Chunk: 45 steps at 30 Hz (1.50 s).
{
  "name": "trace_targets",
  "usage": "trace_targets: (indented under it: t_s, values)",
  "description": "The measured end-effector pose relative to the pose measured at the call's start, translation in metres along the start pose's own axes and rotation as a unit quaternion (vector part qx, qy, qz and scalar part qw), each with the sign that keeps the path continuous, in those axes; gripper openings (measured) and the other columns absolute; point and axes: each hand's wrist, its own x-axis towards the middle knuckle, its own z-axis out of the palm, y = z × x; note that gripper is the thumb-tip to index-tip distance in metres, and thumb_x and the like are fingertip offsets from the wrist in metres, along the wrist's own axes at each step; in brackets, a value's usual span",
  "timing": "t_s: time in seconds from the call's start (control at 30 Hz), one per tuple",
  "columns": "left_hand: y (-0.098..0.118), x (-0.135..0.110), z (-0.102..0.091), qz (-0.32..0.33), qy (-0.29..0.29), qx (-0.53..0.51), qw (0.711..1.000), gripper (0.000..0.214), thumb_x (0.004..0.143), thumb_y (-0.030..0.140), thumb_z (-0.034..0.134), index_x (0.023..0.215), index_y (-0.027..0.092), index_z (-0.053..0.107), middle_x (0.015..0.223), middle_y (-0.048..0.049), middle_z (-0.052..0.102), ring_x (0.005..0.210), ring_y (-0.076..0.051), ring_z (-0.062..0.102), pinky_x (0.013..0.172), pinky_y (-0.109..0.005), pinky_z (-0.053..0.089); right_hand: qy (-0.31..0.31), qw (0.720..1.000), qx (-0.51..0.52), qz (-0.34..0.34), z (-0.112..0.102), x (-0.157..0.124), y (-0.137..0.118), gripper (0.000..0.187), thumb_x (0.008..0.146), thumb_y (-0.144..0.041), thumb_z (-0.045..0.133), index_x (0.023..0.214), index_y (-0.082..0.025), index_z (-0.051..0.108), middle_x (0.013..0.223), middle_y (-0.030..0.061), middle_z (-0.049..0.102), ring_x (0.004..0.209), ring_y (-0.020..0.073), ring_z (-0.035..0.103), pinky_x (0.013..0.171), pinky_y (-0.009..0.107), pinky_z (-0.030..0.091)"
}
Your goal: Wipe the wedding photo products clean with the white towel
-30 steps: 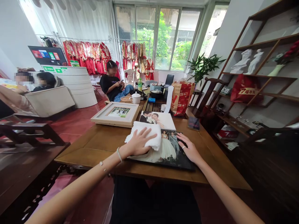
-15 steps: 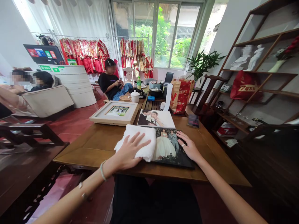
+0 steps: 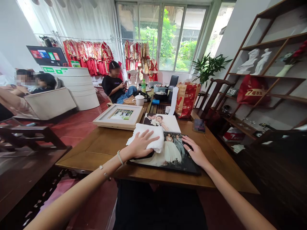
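Note:
A white cloth (image 3: 158,147) lies bunched on the far left part of a dark wedding photo panel (image 3: 168,159). My left hand (image 3: 143,143) presses flat on the cloth with its fingers spread. On the panel's right side rests my right hand (image 3: 194,151), fingers stretched out over the dark edge of the picture, a ring on one finger. The panel shows a couple, the bride in a wide white dress. Cloth and left hand hide its upper left area. Just behind it lies a lighter wedding photo (image 3: 174,124).
A pale picture frame (image 3: 98,121) lies on the wooden table (image 3: 81,153) at the left. Behind are a white lidded cup (image 3: 139,100), a red paper bag (image 3: 188,100) and a blue box (image 3: 155,102). A seated person (image 3: 115,84) holds a phone. Shelves (image 3: 275,75) stand at right.
My left hand has slid the white cloth up and to the right across the photo panel, uncovering its lower left part. My right hand has stayed at the panel's right side.

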Motion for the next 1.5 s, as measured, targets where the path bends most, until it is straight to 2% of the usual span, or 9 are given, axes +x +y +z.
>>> trace_targets:
  t_s: [0.17,0.3,0.43,0.67,0.77,0.9,1.2,1.33,1.5]
  values:
    - [-0.015,0.033,0.002,-0.020,0.005,0.005,1.000,0.053,0.089,0.038,0.038,0.141,0.034,0.027,0.149,-0.0079,0.023,0.135,-0.032,0.018,0.096,-0.060,0.025,0.006,1.000,0.007,-0.006,0.000,0.000,-0.001,0.036,0.085,-0.039,0.048,0.114,-0.025,0.062,0.133,0.0079,0.053,0.129,0.0245,0.040,0.109,0.051,0.025]
    - [-0.009,0.037,0.006,-0.033,0.014,0.004,0.999,0.054,0.089,0.037,0.039,0.141,0.034,0.026,0.149,-0.0073,0.023,0.135,-0.032,0.017,0.097,-0.061,0.023,0.003,1.000,0.006,-0.005,-0.005,-0.001,0.003,0.036,0.085,-0.040,0.048,0.115,-0.024,0.062,0.132,0.0088,0.053,0.129,0.0246,0.040,0.109,0.051,0.025]
    - [0.012,0.015,0.008,-0.026,0.028,0.000,0.999,0.060,0.084,0.035,0.045,0.141,0.034,0.026,0.150,-0.0048,0.019,0.136,-0.032,0.014,0.100,-0.058,0.020,0.006,1.000,0.009,-0.002,-0.011,-0.002,0.008,0.036,0.085,-0.039,0.048,0.115,-0.025,0.062,0.133,0.0076,0.053,0.129,0.0247,0.039,0.109,0.050,0.025]
    - [0.066,-0.058,-0.003,-0.002,0.014,-0.034,0.999,0.076,0.079,0.048,0.050,0.144,0.035,0.014,0.152,-0.0048,0.005,0.136,-0.038,0.001,0.101,-0.063,0.009,0.014,1.000,0.006,0.006,-0.014,0.000,0.004,0.035,0.085,-0.036,0.048,0.114,-0.024,0.062,0.133,0.0077,0.052,0.130,0.0242,0.039,0.109,0.050,0.026]
    - [0.083,-0.067,-0.008,-0.008,-0.017,-0.040,0.999,0.081,0.077,0.048,0.053,0.144,0.034,0.011,0.152,-0.0065,0.002,0.136,-0.039,-0.002,0.100,-0.066,0.007,0.017,1.000,0.007,0.007,-0.014,0.001,0.002,0.034,0.085,-0.036,0.048,0.113,-0.024,0.063,0.133,0.0079,0.052,0.129,0.0244,0.039,0.109,0.050,0.026]
    - [0.085,-0.043,-0.011,-0.017,-0.035,-0.034,0.999,0.076,0.078,0.042,0.053,0.144,0.033,0.016,0.152,-0.0088,0.006,0.135,-0.040,0.002,0.098,-0.068,0.011,0.020,1.000,0.011,0.006,-0.015,0.000,0.002,0.034,0.084,-0.037,0.049,0.113,-0.025,0.063,0.132,0.0069,0.054,0.129,0.0248,0.040,0.109,0.051,0.025]
    - [0.056,0.045,0.003,-0.043,0.014,0.020,0.999,0.061,0.086,0.045,0.045,0.142,0.029,0.026,0.148,-0.0135,0.022,0.134,-0.039,0.015,0.095,-0.066,0.022,0.015,1.000,-0.002,-0.014,-0.015,-0.006,0.003,0.036,0.086,-0.039,0.046,0.115,-0.023,0.062,0.132,0.0086,0.053,0.129,0.0245,0.040,0.109,0.049,0.027]
    - [0.057,0.045,0.005,-0.056,0.028,0.023,0.998,0.061,0.086,0.043,0.046,0.142,0.028,0.026,0.147,-0.0148,0.023,0.134,-0.039,0.015,0.095,-0.066,0.021,0.016,1.000,-0.002,-0.019,-0.013,-0.006,0.002,0.035,0.086,-0.037,0.047,0.115,-0.024,0.062,0.132,0.0081,0.054,0.129,0.0240,0.040,0.109,0.049,0.027]
    - [0.088,0.006,0.000,-0.038,0.015,0.004,0.999,0.073,0.079,0.043,0.052,0.143,0.027,0.021,0.149,-0.0151,0.015,0.135,-0.041,0.006,0.096,-0.068,0.016,0.019,1.000,-0.005,-0.011,-0.009,-0.003,-0.001,0.036,0.086,-0.038,0.047,0.114,-0.023,0.062,0.132,0.0090,0.053,0.129,0.0245,0.040,0.109,0.049,0.027]
